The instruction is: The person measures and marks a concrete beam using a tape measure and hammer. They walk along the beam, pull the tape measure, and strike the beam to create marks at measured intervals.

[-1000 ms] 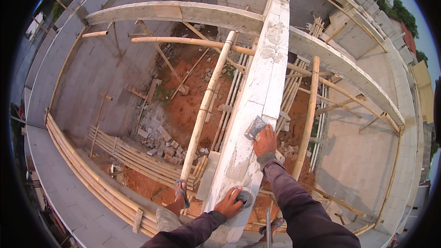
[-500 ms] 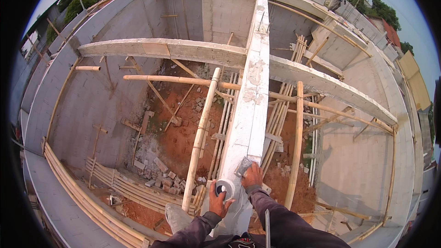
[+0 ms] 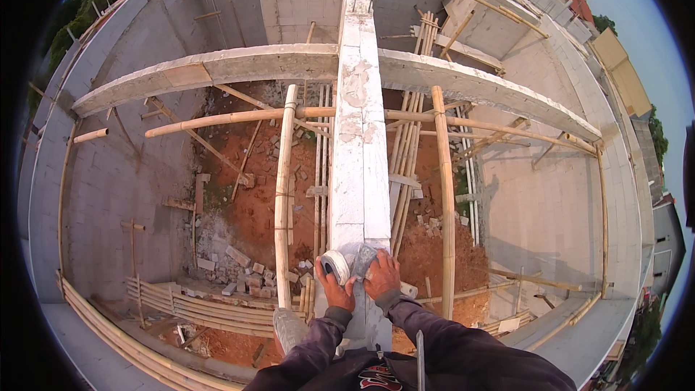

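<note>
My left hand (image 3: 334,292) is closed around a roll of white tape (image 3: 339,261), its round core turned up toward the left. Right beside it, my right hand (image 3: 383,275) grips a grey, dusty flat-bladed scraper (image 3: 363,259), its handle hidden in the fingers. Both hands are low over the top of a narrow white block wall (image 3: 357,195), which runs straight away from me. Roll and scraper are close together near the joint between blocks; whether they touch each other I cannot tell.
Bamboo poles (image 3: 284,195) stand on both sides of the wall, with a crosswise pole (image 3: 239,119) behind. Concrete beams (image 3: 239,72) branch left and right. Far below lie red soil (image 3: 250,228) and broken blocks (image 3: 242,255). A grey-white form (image 3: 289,327) is beside my left forearm.
The view has swung right, so the wall appears further left and more upright. My hands have come closer together, and the tape roll has tipped from facing up to leaning left.
</note>
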The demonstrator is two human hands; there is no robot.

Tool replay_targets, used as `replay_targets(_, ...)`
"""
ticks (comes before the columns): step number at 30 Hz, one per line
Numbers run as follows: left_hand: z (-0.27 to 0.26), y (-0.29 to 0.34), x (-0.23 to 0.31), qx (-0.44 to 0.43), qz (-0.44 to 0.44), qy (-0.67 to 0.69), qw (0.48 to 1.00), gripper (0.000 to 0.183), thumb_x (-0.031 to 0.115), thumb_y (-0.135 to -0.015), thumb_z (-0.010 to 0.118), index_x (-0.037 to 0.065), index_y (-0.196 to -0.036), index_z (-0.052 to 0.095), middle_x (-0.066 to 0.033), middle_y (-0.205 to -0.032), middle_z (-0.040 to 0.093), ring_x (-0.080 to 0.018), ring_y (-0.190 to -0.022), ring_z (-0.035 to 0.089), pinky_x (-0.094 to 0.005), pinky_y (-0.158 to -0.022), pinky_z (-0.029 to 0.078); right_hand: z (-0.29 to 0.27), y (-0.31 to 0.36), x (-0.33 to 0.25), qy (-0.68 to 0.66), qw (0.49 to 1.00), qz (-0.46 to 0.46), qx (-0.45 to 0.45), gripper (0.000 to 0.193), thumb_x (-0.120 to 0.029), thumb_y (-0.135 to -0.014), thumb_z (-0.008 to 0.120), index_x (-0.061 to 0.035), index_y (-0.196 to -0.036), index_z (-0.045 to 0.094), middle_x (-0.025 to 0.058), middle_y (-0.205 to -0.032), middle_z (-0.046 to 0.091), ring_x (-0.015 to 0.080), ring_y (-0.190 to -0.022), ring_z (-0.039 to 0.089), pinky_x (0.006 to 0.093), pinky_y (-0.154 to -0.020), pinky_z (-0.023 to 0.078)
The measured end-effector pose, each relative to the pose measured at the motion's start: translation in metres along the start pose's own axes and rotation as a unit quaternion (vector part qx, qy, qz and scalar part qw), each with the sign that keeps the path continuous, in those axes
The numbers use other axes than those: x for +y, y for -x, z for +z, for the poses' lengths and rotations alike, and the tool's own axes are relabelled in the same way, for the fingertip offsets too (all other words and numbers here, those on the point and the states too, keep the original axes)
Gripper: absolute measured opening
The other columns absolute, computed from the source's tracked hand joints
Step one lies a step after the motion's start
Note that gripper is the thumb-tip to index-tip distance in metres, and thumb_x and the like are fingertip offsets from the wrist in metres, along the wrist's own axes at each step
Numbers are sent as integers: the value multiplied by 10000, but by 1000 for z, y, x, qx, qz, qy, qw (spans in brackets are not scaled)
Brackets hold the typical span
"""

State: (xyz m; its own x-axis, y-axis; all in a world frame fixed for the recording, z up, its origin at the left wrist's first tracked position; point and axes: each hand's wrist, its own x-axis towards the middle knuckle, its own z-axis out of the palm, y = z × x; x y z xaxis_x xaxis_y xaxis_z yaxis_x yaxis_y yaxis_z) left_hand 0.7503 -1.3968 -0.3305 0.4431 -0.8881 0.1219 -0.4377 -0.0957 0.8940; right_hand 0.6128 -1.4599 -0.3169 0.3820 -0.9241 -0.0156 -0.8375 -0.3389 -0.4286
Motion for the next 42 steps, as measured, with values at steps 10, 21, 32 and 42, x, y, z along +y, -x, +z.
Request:
replay_targets(10, 1, 0, 1, 14, 31, -9, 999, 446, 203, -936, 653, -73, -1153, 378, -328, -1560, 133, -541, -1416, 212, -535, -1143, 248, 6, 0, 1, -2, 998, -14, 60, 411, -187, -705, 738, 14, -1046, 626, 209, -1352, 491, 364, -1310, 428, 489, -1087, 317)
replay_targets(21, 4, 3, -2, 29, 15, -62, 998, 522, 321, -950, 644, -78, -1169, 388, -323, -1549, 153, -554, -1371, 288, -509, -1053, 388, 6, 1, -2, 13, 998, 2, 55, 419, -167, -696, 744, 10, -1065, 651, 186, -1326, 496, 345, -1326, 410, 476, -1097, 302)
replay_targets(32, 8, 2, -3, 38, 30, -68, 997, 470, 234, -938, 657, -71, -1159, 375, -332, -1546, 155, -553, -1377, 280, -517, -1069, 367, 6, 2, -1, -15, 997, -1, 79, 341, -163, -710, 729, 0, -1004, 671, 190, -1349, 510, 338, -1335, 420, 471, -1086, 323)
replay_targets(42, -2, -12, 5, 28, 47, -63, 996, 475, 252, -933, 663, -70, -1184, 419, -319, -1549, 171, -535, -1390, 272, -508, -1099, 332, -3, -3, 9, -114, 989, -6, 93, 329, -110, -701, 719, -11, -1005, 640, 183, -1203, 605, 357, -1206, 534, 484, -992, 410)
